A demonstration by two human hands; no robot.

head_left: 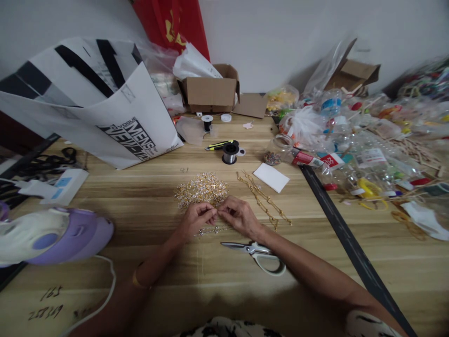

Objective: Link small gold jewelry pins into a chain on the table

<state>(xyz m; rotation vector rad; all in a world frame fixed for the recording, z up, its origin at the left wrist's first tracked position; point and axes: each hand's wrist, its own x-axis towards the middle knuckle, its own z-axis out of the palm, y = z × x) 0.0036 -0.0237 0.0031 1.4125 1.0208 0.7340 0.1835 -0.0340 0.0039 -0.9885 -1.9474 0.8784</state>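
My left hand (201, 217) and my right hand (240, 216) meet at the fingertips, thumb and forefinger pinched on each. What lies between them is too small to make out. Just beyond them is a heap of gold and clear beaded chain (201, 188). A thin silvery beaded strand (214, 230) lies on the table under the hands. To the right of my right hand, gold chains (264, 201) stretch out at a slant. White-handled scissors (261, 255) lie below my right wrist, blades pointing left.
A spool of silver wire (230, 153), a yellow-black cutter knife (220, 145), a white card (271, 177) and a jar of beads (277, 150) stand or lie beyond the heap. A large paper bag (140, 112) and a purple-white appliance (70, 236) are at left; plastic bottles (372, 159) crowd the right.
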